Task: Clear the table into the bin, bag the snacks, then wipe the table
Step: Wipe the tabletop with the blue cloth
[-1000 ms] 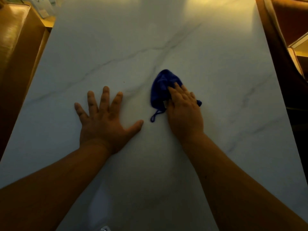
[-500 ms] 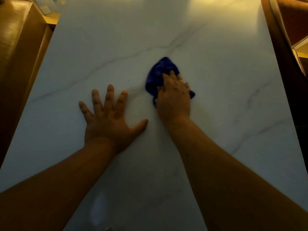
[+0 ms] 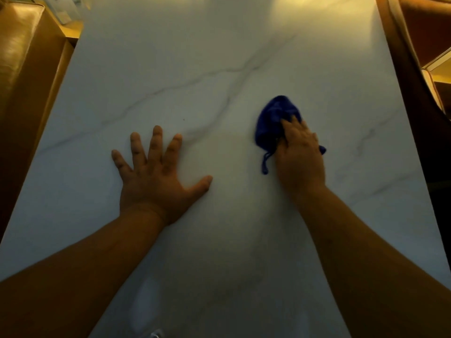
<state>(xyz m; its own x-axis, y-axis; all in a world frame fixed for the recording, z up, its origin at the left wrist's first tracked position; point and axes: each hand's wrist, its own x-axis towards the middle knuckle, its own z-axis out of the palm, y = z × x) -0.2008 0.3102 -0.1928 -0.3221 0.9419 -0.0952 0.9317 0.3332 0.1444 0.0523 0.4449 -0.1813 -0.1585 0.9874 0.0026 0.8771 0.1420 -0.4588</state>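
A white marble-look table (image 3: 219,57) with grey veins fills the view. My right hand (image 3: 301,157) presses a crumpled dark blue cloth (image 3: 273,120) flat on the table, right of centre; the cloth bulges out beyond my fingertips and a small loop of it trails at the left of my palm. My left hand (image 3: 158,176) lies flat on the tabletop with its fingers spread, holding nothing, about a hand's width left of the cloth.
A brown padded seat (image 3: 22,57) runs along the table's left edge. Another brown chair (image 3: 415,45) stands at the right edge. Pale items (image 3: 63,11) sit at the far left corner. A small shiny object (image 3: 156,334) peeks in at the bottom edge.
My right hand has slid the blue cloth to the right across the table, after first pushing it away from me. My left hand has stayed planted in place.
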